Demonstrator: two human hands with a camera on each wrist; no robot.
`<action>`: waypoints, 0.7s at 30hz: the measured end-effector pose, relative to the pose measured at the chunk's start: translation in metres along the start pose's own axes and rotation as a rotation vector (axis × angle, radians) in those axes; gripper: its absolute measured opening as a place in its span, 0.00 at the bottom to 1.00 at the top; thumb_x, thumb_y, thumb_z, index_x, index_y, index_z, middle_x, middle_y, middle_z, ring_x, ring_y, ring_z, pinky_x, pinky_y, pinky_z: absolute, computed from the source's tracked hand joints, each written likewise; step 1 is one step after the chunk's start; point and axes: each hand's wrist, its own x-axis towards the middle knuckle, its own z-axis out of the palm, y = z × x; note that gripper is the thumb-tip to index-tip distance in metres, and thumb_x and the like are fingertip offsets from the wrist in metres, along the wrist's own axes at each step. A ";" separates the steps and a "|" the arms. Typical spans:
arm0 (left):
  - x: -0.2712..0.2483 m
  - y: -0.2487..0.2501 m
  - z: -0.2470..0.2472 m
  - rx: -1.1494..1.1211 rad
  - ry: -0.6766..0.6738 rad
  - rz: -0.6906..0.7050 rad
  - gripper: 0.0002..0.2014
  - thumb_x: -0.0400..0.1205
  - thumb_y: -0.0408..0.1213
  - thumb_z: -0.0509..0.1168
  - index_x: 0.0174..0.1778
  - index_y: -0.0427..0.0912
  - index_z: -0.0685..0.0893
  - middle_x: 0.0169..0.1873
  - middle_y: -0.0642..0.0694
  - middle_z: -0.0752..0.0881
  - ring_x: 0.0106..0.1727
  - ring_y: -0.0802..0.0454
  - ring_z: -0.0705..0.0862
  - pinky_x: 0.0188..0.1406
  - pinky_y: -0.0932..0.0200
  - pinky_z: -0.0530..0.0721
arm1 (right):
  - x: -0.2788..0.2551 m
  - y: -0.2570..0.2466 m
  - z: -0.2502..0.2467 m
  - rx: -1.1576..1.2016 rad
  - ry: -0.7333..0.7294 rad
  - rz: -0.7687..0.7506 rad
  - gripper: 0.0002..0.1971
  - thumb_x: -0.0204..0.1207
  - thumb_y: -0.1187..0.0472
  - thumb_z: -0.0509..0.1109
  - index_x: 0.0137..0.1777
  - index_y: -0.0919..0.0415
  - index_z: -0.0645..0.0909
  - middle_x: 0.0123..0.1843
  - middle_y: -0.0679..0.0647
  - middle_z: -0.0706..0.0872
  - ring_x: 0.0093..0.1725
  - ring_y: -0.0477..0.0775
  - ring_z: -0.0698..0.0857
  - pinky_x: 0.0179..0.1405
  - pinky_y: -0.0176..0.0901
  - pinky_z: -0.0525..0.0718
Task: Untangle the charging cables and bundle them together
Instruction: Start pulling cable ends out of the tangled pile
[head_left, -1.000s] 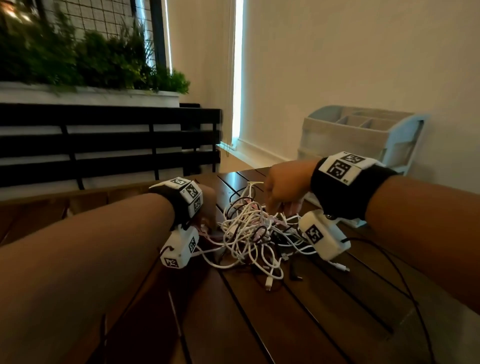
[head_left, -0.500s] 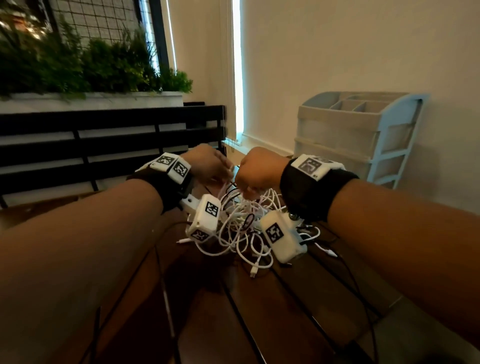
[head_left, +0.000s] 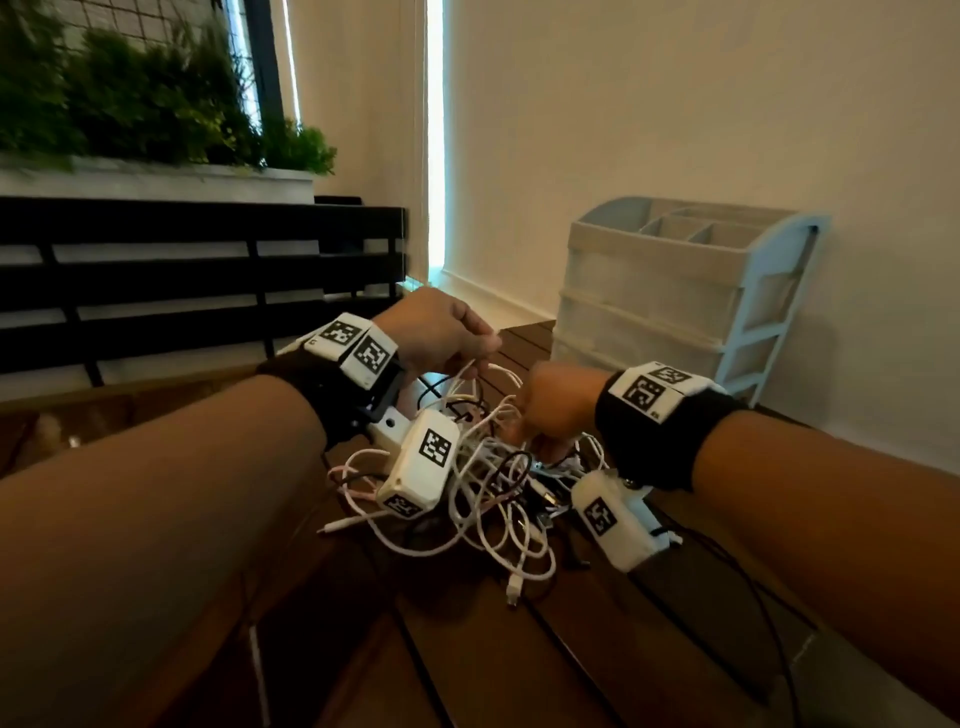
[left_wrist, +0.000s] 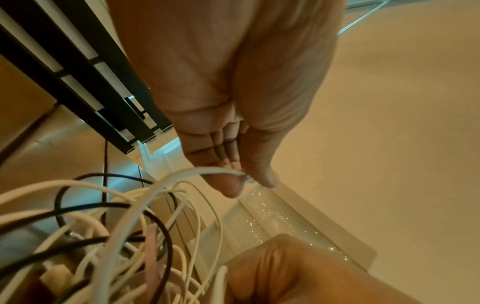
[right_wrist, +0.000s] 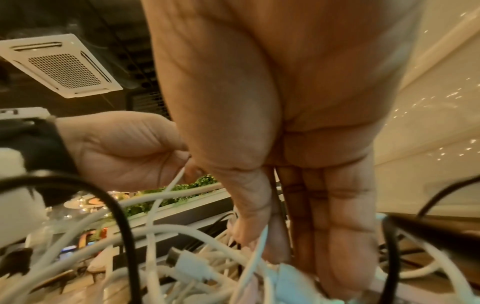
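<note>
A dark slatted wooden table (head_left: 493, 665) fills the lower part of the head view, with a pale drawer unit (head_left: 675, 291) standing at its far right against the wall. A planter of greenery (head_left: 145, 119) sits above a black slatted bench back on the left. On the table, between both forearms, lies the tangle of charging cables (head_left: 483, 483) — mostly white, a few black, loose plugs trailing toward the viewer. The left hand (head_left: 441, 332) is raised just above the heap, thumb and forefinger pinching one white cable (left_wrist: 182, 174) that arcs down into the pile. The right hand (head_left: 558, 410) reaches into the heap's right side, its thumb and fingers closed on another white strand (right_wrist: 255, 251) — the other fingers lying straight among the cords.
</note>
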 end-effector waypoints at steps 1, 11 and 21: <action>0.001 -0.001 0.002 0.015 -0.001 -0.006 0.07 0.75 0.25 0.73 0.47 0.30 0.86 0.31 0.40 0.88 0.28 0.53 0.86 0.27 0.64 0.83 | -0.001 0.004 -0.003 -0.015 0.014 0.010 0.13 0.78 0.57 0.71 0.47 0.68 0.88 0.38 0.58 0.92 0.40 0.56 0.92 0.45 0.46 0.91; -0.018 -0.005 0.010 -0.104 0.021 0.087 0.12 0.86 0.38 0.63 0.44 0.32 0.85 0.36 0.35 0.89 0.37 0.41 0.89 0.43 0.46 0.90 | -0.043 -0.005 -0.024 0.221 0.323 -0.099 0.09 0.74 0.68 0.71 0.52 0.58 0.86 0.47 0.55 0.89 0.42 0.52 0.87 0.40 0.42 0.86; -0.026 -0.005 -0.001 -0.248 0.052 0.183 0.14 0.87 0.39 0.60 0.39 0.37 0.80 0.22 0.47 0.72 0.19 0.55 0.68 0.20 0.62 0.72 | -0.048 -0.017 -0.004 0.193 -0.060 0.020 0.04 0.81 0.67 0.66 0.49 0.65 0.82 0.35 0.58 0.84 0.27 0.52 0.82 0.25 0.40 0.82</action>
